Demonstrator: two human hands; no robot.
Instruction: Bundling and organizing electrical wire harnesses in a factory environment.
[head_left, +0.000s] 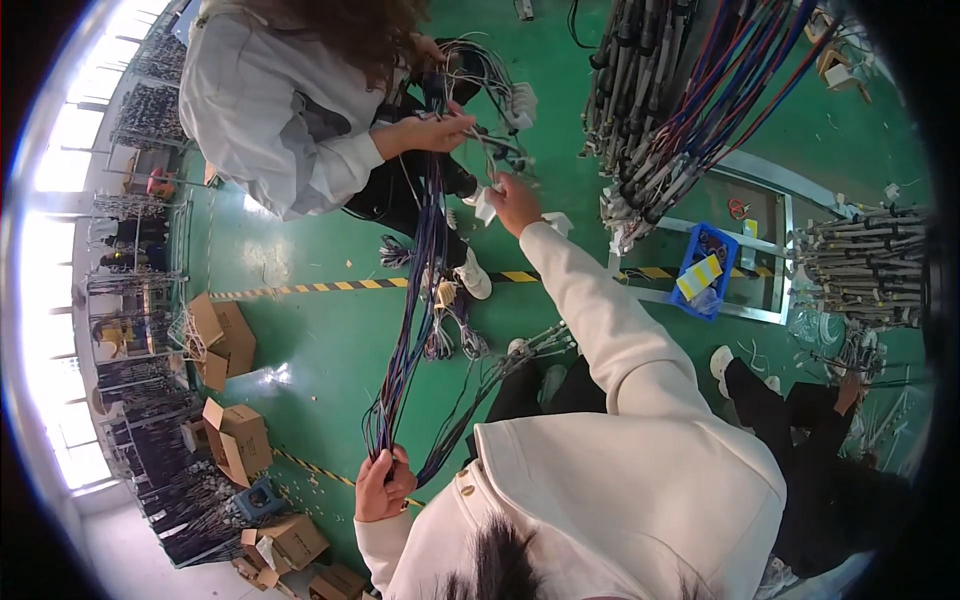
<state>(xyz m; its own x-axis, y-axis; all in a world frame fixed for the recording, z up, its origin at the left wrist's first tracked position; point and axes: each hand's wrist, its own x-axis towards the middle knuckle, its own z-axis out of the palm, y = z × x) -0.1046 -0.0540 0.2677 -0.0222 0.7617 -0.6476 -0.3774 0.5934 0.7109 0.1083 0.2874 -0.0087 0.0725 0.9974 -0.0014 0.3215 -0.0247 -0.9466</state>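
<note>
My left hand (384, 486) is closed round a long bundle of thin dark wires (412, 330), mostly blue, purple and red-brown. The bundle runs up and away from me to a co-worker's hand (437, 131). My right arm reaches far forward. Its hand (516, 206) is closed at the grey and white wire ends, beside white connectors (486, 208); the fingers are slightly blurred, and exactly what they pinch is hidden. More dark wires (480, 393) pass from near my left hand across my lap toward grey-tipped ends (545, 342).
A co-worker in a pale jacket (270, 120) sits opposite. Thick wire harnesses (660, 120) hang at the upper right above a metal frame (735, 310), near a blue crate (685, 287). Cardboard boxes (238, 440) stand at left. Another person's dark-clothed legs (765, 425) are at the right.
</note>
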